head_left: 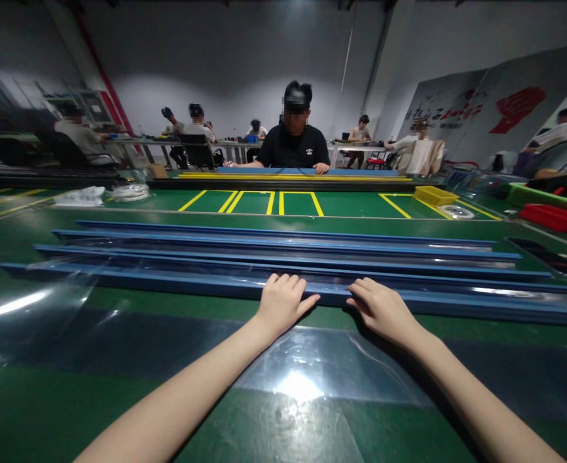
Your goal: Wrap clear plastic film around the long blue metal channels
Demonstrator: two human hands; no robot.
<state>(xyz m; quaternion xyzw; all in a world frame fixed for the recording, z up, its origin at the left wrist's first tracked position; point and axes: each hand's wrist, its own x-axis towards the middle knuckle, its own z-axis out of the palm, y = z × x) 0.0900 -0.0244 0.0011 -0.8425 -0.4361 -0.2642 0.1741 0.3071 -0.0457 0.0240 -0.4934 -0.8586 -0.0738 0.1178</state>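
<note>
Several long blue channel strips (167, 283) lie side by side across the green table, with clear plastic film on and between them. My left hand (283, 301) is on the nearest strip just left of the middle, its fingers bent over the top and its thumb along the front side. A short way to the right, my right hand (378, 307) grips the same strip with curled fingers; its thumb is partly hidden below. In front of the strips, a wide sheet of clear plastic film (331, 360) lies flat under my forearms, shining with reflected light.
Across the green table (345, 206), marked with yellow tape, a person in a black shirt (293, 146) sits behind more long strips. At right are a yellow tray (434, 196), a red tray (556, 218) and a dark flat object (548, 257). Coiled white material (129, 192) lies left.
</note>
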